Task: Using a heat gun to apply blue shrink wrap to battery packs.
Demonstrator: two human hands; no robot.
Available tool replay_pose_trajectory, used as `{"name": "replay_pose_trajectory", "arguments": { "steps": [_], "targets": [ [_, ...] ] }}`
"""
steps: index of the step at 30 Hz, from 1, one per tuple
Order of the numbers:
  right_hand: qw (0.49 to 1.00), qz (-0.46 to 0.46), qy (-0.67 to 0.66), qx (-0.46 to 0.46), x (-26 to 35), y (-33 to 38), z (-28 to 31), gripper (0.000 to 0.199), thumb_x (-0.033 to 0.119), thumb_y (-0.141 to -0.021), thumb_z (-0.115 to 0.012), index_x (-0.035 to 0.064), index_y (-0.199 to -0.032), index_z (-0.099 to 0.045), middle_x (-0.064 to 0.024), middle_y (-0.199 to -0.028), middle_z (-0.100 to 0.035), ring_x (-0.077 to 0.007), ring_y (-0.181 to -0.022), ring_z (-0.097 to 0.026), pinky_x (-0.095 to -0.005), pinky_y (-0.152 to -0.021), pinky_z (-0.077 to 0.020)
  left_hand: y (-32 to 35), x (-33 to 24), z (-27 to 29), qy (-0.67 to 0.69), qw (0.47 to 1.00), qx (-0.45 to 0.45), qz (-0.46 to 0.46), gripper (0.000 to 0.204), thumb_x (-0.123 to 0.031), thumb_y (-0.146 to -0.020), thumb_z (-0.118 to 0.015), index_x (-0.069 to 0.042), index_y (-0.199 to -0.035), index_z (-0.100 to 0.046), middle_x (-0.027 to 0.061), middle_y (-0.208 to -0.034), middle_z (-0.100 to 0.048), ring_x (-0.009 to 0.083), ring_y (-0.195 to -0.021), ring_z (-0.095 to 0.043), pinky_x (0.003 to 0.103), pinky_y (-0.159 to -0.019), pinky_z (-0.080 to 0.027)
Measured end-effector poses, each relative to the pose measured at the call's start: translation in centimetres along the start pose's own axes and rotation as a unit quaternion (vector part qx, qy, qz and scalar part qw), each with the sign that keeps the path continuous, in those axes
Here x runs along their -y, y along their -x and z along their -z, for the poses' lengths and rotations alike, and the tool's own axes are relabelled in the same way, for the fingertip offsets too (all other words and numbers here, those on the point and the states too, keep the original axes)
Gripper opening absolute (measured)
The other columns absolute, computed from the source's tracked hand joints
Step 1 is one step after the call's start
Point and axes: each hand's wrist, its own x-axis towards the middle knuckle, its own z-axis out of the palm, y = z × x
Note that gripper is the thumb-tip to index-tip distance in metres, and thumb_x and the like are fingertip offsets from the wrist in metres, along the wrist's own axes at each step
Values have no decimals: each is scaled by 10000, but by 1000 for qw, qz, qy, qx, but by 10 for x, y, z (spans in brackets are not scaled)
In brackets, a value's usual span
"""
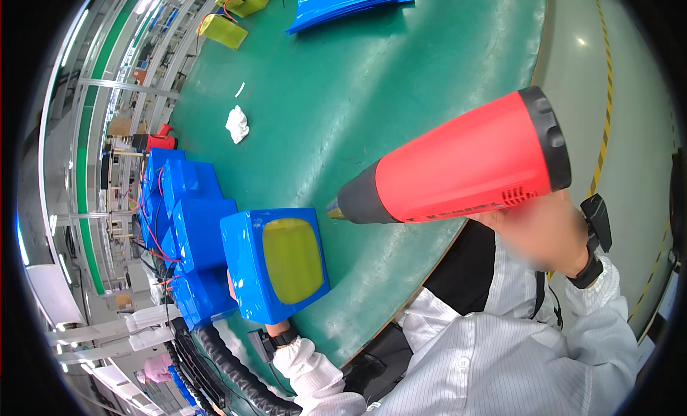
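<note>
My right hand (545, 230) is wrapped round the handle of a red heat gun (465, 158) with a black rear cap and black front. Its metal nozzle points left, just beyond the upper right corner of a boxy battery pack (240, 262). Glossy blue shrink film covers the pack's sides and folds over the rim of the facing end, leaving a rounded yellow-green area bare. From behind and below, my left hand (278, 329) holds the pack tilted above the table; most of that hand is hidden. A gap separates nozzle and pack.
Several blue-wrapped packs (204, 233) with red and black wires crowd the left table edge. Beyond them lies another red heat gun (159, 141). Crumpled white tissue (237, 124), yellow-green packs (223, 31) and blue film sleeves (347, 6) rest on the green table (401, 79). A black corrugated hose (232, 366) runs lower left.
</note>
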Motion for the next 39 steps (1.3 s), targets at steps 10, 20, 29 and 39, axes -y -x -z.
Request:
{"name": "replay_pose_trajectory", "arguments": {
  "steps": [10,20,29,39],
  "targets": [
    [999,-27,3,26,-1,13,0,447,139,-752,-872,26,-1120,-644,-111,-975,-711,-288,-830,-706,-364,-725,-567,1,0,0,4,1000,6,0,265,-199,-961,-588,27,-1093,-628,138,-970,-677,259,-853,-640,386,-794,-525],
    [995,-13,34,90,5,30,9,371,164,-734,-884,44,-1027,-690,-93,-964,-705,-261,-783,-691,-344,-684,-552,1,1,2,8,1000,11,-1,267,-204,-970,-580,27,-1097,-624,131,-974,-678,247,-855,-640,377,-796,-526],
    [991,-50,45,116,9,56,6,347,169,-784,-849,54,-1075,-700,-76,-996,-715,-256,-887,-697,-361,-766,-550,-1,2,2,13,1000,15,-3,269,-208,-979,-572,27,-1101,-621,125,-978,-678,236,-856,-640,370,-798,-527],
    [991,-13,84,108,3,68,1,385,198,-722,-884,72,-1041,-708,-93,-967,-694,-305,-848,-678,-383,-753,-534,1,5,5,5,1000,21,-4,272,-213,-988,-564,27,-1105,-617,119,-983,-678,223,-858,-640,361,-799,-529]
  ]
}}
